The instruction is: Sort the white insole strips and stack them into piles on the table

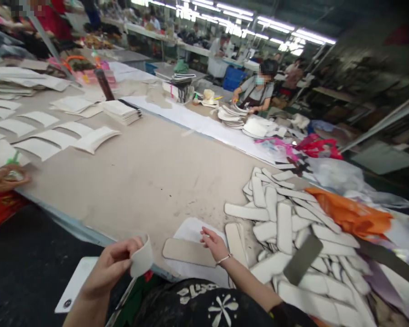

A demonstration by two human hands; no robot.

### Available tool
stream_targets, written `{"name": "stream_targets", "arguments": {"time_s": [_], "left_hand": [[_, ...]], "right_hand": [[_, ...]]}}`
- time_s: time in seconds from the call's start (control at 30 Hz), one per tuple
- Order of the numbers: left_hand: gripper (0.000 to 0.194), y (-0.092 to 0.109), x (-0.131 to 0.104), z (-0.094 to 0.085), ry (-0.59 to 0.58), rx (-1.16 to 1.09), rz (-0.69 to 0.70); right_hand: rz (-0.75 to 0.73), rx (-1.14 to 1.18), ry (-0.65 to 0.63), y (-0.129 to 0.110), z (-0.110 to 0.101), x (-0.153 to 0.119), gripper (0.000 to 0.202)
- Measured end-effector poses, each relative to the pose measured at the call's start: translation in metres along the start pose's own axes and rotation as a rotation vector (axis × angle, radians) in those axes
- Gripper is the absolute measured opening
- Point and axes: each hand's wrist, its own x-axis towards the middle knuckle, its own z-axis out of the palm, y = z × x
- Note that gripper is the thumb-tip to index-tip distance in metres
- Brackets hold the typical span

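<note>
My left hand point(111, 263) is closed on a pale rounded strip point(142, 259) at the table's front edge. The strip bends upward. My right hand point(214, 244), with a thin bracelet at the wrist, is held over the right end of a beige rounded strip point(187, 251). Its fingers are partly stretched and apart; whether they touch the strip I cannot tell. That strip lies on a white sheet point(191, 225). Just right of my right hand, a few pale strips point(235, 236) are stacked.
A large pile of white strips point(284, 227) covers the table's right side, with a dark strip point(303, 259) on top. Beyond is an orange bag point(354, 213). At left, another person's hand point(8, 177) holds a green-tipped bottle near curved white panels point(41, 143). A masked co-worker point(259, 88) works across the table.
</note>
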Motion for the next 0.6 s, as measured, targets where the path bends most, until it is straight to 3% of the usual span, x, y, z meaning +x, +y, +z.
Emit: {"name": "stream_targets", "arguments": {"time_s": [0.1,0.17,0.43,0.6], "left_hand": [[0.032,-0.002,0.025,0.038,-0.212,-0.065,-0.113],[0.033,-0.005,0.035,0.054,-0.275,-0.098,-0.18],[0.032,-0.032,0.052,0.088,-0.325,-0.244,-0.481],[0.034,-0.037,0.056,0.098,-0.267,-0.235,-0.5]], "right_hand": [[0.157,0.193,-0.03,-0.005,-0.01,-0.002,0.052],[0.216,0.251,-0.079,-0.006,-0.018,-0.005,0.046],[0.397,0.404,-0.247,-0.006,-0.033,-0.019,0.036],[0.387,0.574,-0.308,-0.002,-0.033,-0.013,0.035]]}}
